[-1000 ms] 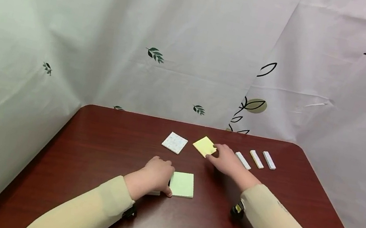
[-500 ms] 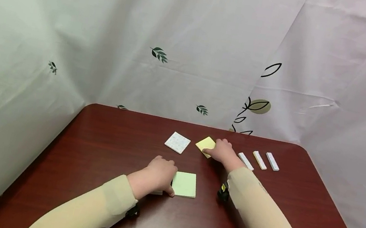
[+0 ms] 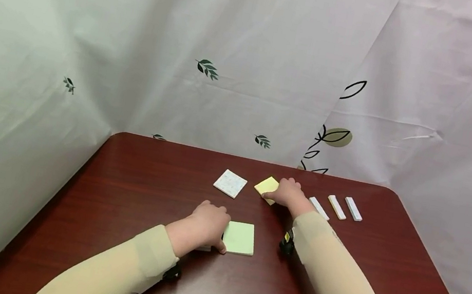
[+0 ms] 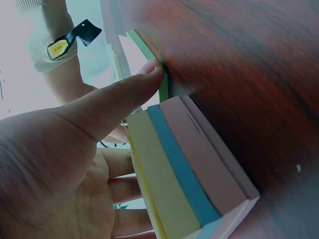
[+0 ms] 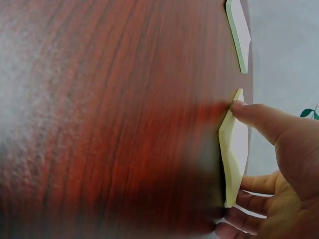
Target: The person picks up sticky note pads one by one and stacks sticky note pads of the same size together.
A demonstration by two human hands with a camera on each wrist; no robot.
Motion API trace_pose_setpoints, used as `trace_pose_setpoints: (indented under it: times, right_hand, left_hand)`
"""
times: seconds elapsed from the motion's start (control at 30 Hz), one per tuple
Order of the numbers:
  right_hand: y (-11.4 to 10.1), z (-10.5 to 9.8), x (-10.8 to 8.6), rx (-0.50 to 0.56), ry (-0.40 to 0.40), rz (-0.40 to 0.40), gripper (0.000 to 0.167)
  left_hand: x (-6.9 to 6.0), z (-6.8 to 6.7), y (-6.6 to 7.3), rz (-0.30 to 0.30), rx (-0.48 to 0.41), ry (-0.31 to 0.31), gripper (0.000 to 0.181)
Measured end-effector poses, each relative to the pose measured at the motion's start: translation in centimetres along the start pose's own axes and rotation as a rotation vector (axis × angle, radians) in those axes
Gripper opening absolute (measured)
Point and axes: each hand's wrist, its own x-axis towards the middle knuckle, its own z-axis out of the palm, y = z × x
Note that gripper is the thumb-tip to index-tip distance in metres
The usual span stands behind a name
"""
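My left hand [image 3: 206, 224] spans the left side of a pale green sticky note pad [image 3: 240, 239], thumb at its near corner and fingers toward its far corner. Under that hand, mostly hidden from above, sits a stack of sticky note pads [image 4: 187, 169] in pink, blue and yellow layers. Farther off, my right hand [image 3: 290, 195] pinches a yellow sticky note pad [image 3: 265, 185], thumb on the near edge and fingers around the far side. In the right wrist view this yellow pad [image 5: 230, 164] looks slightly bent and close to the tabletop.
A whitish square pad [image 3: 230, 183] lies left of the yellow one. Three narrow strip pads, a near one [image 3: 318, 208], a middle one [image 3: 337, 207] and a far-right one [image 3: 353, 209], lie beyond the right hand. A pale curtain [image 3: 225, 98] hangs behind the dark red table [image 3: 156, 175].
My right hand has closed in on the yellow pad, its thumb sliding left along the near edge, and the right forearm has swung left. My left hand stays at the green pad.
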Motion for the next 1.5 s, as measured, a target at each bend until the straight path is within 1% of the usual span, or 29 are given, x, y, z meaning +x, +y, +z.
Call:
trace_pose_setpoints:
  times: [0.2,0.33,0.47,0.57,0.7,0.87,0.97,1.13,1.37,1.5]
  right_hand:
    - [0.1,-0.3,0.0,-0.023,-0.038,0.010,0.079]
    - [0.4,-0.4,0.0,-0.061,-0.067,-0.018,0.076]
    - [0.7,-0.3,-0.7,-0.110,-0.089,-0.066,0.069]
    - [0.9,-0.2,-1.6,-0.150,-0.092,-0.120,0.061]
    - [1.2,0.0,-3.2,-0.189,-0.093,-0.173,0.056]
    - [1.7,0.2,-5.5,-0.196,-0.078,-0.214,0.066]
    - [2.0,0.3,-6.6,-0.197,-0.061,-0.254,0.069]
    - [2.5,0.8,-8.2,-0.214,-0.054,-0.318,0.068]
    - [2.4,1.5,-10.7,-0.217,-0.083,-0.344,0.068]
    - [2.4,1.8,-11.9,-0.219,-0.085,-0.385,0.068]
  left_hand:
    - [0.0,-0.2,0.1,0.000,-0.005,-0.003,0.063]
    - [-0.1,-0.3,0.1,0.001,-0.003,-0.004,0.064]
    - [-0.1,-0.3,0.0,0.002,-0.007,-0.001,0.064]
    - [-0.1,-0.2,-0.1,0.002,-0.011,0.007,0.064]
    - [0.0,-0.1,-0.1,0.006,-0.007,0.006,0.064]
    - [0.1,0.0,-0.1,0.006,-0.003,-0.003,0.065]
    - [0.2,0.0,0.0,0.006,0.000,-0.002,0.065]
    - [0.2,0.0,0.0,0.009,-0.002,0.006,0.064]
    - [0.2,-0.1,0.1,0.005,-0.009,0.000,0.064]
    - [0.1,-0.1,0.0,0.004,-0.020,-0.002,0.064]
